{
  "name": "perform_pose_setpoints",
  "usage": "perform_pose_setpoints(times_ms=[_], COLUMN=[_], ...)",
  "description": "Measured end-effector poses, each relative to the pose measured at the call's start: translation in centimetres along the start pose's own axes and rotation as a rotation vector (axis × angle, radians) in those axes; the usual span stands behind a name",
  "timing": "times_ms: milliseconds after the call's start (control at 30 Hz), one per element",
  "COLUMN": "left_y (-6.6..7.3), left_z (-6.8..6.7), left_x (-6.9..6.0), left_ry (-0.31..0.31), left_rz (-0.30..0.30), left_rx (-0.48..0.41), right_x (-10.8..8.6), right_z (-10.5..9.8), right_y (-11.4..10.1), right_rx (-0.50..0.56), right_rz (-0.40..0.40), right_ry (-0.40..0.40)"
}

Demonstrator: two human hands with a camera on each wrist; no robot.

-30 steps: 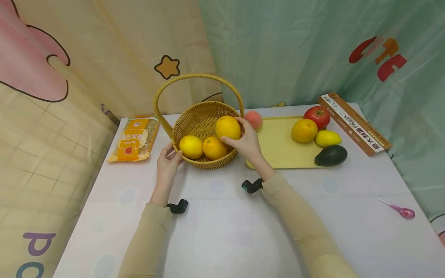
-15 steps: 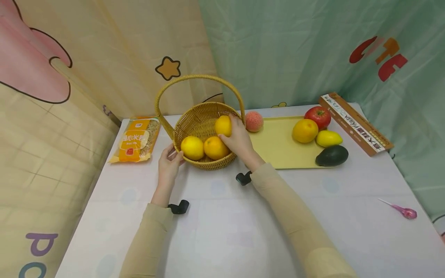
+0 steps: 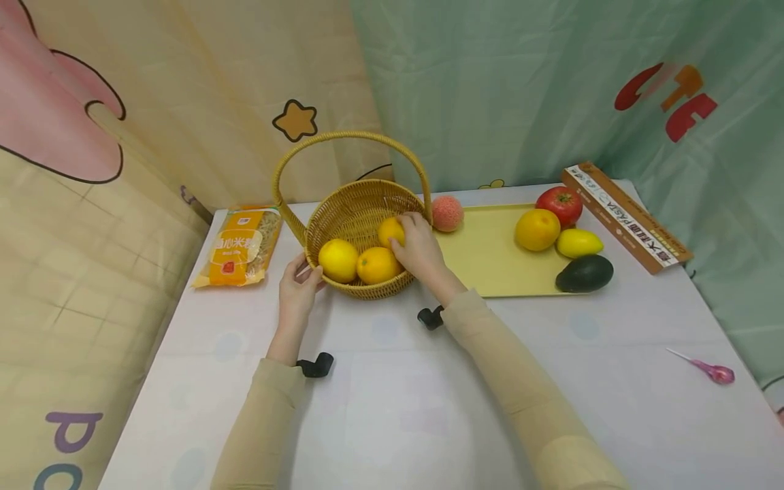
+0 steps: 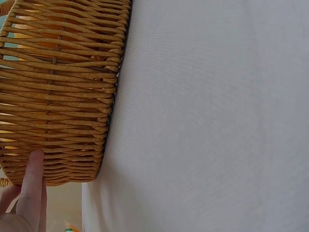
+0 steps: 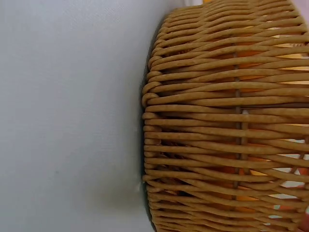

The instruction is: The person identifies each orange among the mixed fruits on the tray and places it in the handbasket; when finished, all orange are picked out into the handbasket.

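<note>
A woven wicker basket [image 3: 352,197] with a tall hoop handle stands on the table. My left hand [image 3: 297,292] holds its left front side, thumb at the rim; in the left wrist view a finger [image 4: 34,176] lies along the weave. Inside the basket, my right hand [image 3: 420,248] grips an orange [image 3: 390,232], partly covered by the fingers. A yellow round fruit [image 3: 339,260] and another orange [image 3: 378,265] sit at the front of the basket. The right wrist view shows the basket's outer wall [image 5: 227,121]; the right hand is barely visible there.
Right of the basket, a yellow tray [image 3: 484,265] bears an orange-yellow fruit [image 3: 537,230], red apple [image 3: 560,206], lemon [image 3: 579,243] and avocado [image 3: 584,273]. A pink ball [image 3: 448,214], pasta box [image 3: 626,216], food packet [image 3: 239,246] and lollipop [image 3: 713,372] lie around.
My right hand has moved left and down into the basket with the orange, which now sits lower beside the other fruit. My left hand has stayed on the basket.
</note>
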State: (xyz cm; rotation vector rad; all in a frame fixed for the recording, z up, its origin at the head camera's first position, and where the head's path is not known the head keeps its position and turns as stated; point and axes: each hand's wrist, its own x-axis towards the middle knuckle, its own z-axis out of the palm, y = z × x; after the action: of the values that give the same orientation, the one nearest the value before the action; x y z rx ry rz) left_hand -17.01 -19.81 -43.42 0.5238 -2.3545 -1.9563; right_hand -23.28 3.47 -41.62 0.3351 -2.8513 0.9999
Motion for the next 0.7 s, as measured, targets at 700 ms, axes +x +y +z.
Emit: perform_pose_setpoints(times_ms=[700], left_y=[-0.3], left_z=[0.0], left_x=[0.3], left_ry=[0.01], left_rz=[-0.023], left_rx=[0.002], right_x=[-4.9], right_z=[-9.6], right_y=[7.4], right_rx=[0.505], right_rz=[0.165], right_ry=[0.406])
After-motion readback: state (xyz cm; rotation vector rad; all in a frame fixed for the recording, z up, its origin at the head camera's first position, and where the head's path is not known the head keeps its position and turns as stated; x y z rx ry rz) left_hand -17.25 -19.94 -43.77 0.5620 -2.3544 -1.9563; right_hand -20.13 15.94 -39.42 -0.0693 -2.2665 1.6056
